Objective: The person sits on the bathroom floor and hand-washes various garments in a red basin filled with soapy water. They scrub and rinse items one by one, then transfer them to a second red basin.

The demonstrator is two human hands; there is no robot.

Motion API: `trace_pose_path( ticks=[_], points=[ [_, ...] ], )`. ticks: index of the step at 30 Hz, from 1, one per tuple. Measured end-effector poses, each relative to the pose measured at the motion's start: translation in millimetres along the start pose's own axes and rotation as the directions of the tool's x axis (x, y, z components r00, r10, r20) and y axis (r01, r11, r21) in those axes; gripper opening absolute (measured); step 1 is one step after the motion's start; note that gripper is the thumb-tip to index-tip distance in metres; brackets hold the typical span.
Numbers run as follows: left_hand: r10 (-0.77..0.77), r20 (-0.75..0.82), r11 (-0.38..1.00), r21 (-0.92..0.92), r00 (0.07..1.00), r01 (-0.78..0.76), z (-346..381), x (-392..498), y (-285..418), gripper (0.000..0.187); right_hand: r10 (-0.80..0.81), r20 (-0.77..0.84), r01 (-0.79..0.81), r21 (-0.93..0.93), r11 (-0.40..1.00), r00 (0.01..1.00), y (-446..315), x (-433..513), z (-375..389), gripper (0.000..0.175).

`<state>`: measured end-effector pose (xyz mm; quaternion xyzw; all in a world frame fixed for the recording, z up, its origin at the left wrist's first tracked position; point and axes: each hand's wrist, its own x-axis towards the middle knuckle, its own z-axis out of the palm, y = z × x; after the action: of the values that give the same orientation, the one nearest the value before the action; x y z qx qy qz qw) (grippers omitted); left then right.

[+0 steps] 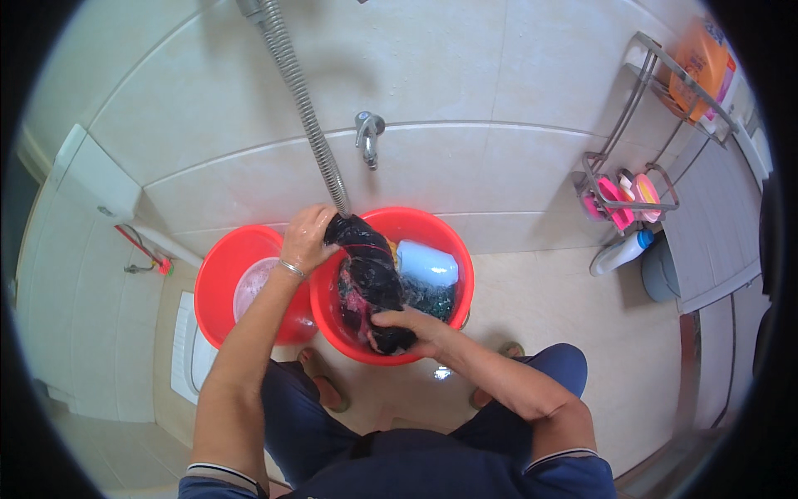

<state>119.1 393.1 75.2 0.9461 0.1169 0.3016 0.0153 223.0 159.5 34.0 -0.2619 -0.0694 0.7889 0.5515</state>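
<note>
A wet black cloth garment [373, 269] with a thin red line is bunched lengthwise between my hands. My left hand [308, 242], with a silver bracelet at its wrist, grips the upper end. Around the lower end curls my right hand [414, 329]. Below them stands a red basin [462, 257], holding dark wet cloth [430, 298], something pink and a light blue plastic container [427, 263] lying on its side. The lower end of a ribbed metal hose [312, 118] reaches down to the garment beside my left hand.
To the left, a second red basin [215, 287] holds whitish soapy water. A tap [370, 138] juts from the tiled wall. At the right are a wire rack [629, 203] with bottles and brushes, a white bottle [622, 252] and a grey bucket [658, 271]. A squat toilet [187, 355] lies lower left.
</note>
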Motion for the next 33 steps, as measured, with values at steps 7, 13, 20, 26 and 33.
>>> trace_pose_path(
  ticks=[7,13,20,26,33],
  points=[
    [-0.453,0.172,0.867,-0.142,0.875,0.477,75.5,-22.0,22.4,0.055,-0.021,0.126,0.004,0.133,0.991,0.992,8.4,13.0,50.5,0.019],
    [-0.572,0.604,0.545,-0.227,0.555,0.807,105.2,-75.5,90.4,0.057,-0.049,0.121,0.017,0.248,0.969,0.991,16.1,50.8,64.2,0.015],
    [-0.570,0.597,0.422,-0.377,0.565,0.824,118.4,-75.8,120.2,0.061,-0.086,-0.175,0.135,0.297,0.945,0.981,19.1,92.8,54.9,0.019],
    [-0.584,0.578,0.410,-0.396,0.570,0.821,103.7,-114.2,128.1,0.064,-0.165,-0.303,0.263,0.318,0.911,0.938,21.7,108.4,39.7,0.023],
    [-0.615,0.480,0.496,-0.382,0.626,0.780,116.6,-116.6,150.7,0.069,-0.140,-0.242,0.226,0.376,0.899,0.960,21.1,123.2,11.3,0.021]
  ],
)
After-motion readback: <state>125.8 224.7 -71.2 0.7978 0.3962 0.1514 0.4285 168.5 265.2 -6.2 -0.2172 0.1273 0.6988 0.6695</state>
